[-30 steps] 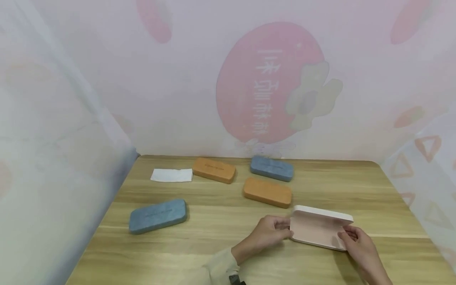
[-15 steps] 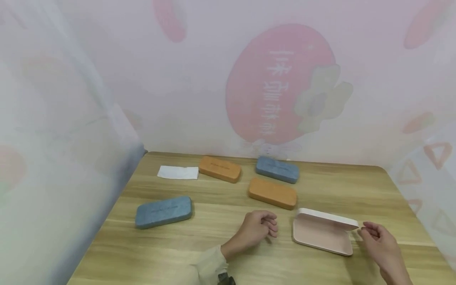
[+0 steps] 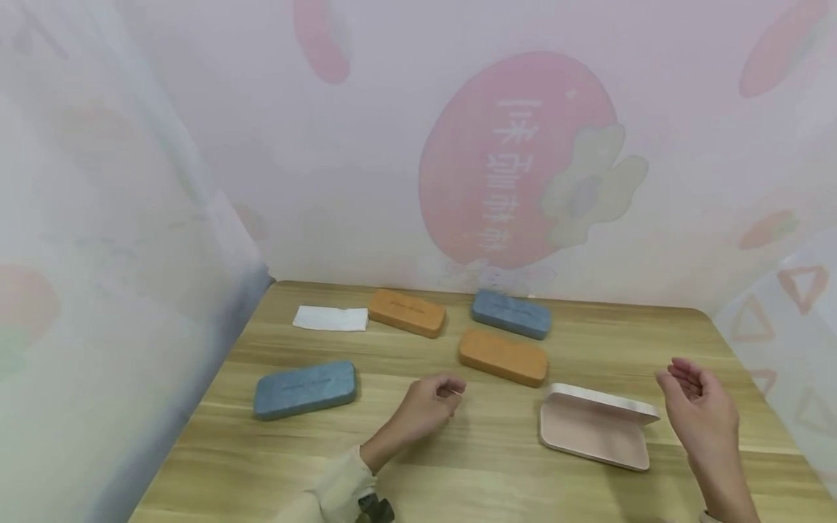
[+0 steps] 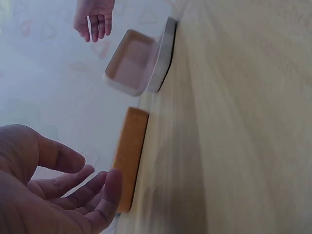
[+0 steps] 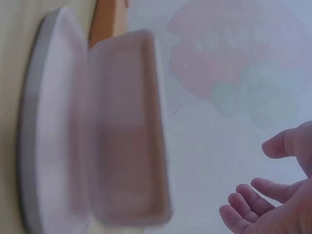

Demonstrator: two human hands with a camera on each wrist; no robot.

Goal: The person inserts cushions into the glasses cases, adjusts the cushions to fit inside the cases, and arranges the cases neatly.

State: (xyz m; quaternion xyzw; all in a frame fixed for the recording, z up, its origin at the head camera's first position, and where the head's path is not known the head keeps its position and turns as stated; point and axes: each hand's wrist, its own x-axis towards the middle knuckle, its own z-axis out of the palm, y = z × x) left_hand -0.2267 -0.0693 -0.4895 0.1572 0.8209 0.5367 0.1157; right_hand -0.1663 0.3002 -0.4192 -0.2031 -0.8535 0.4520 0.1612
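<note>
A pale pink glasses case (image 3: 593,434) stands on the table with its lid raised; the right wrist view shows its inside (image 5: 129,146) with nothing in it. To the right of the case, my right hand (image 3: 702,410) hovers with loosely bent fingers and holds nothing. My left hand (image 3: 425,408) is over the table left of the case, its fingers relaxed and parted, as the left wrist view also shows. Nearest to it is an orange glasses case (image 3: 503,357), closed, lying behind and to the right of it.
Toward the back lie another orange case (image 3: 407,313), a blue case (image 3: 511,314) and a folded white cloth (image 3: 330,318). A blue-green case (image 3: 305,390) lies at the left. Printed fabric walls (image 3: 366,181) surround the wooden table (image 3: 471,479).
Both hands have let go of the pale pink case. The left hand has drawn away leftward, the right hand rightward and upward. The case stays put with its lid raised.
</note>
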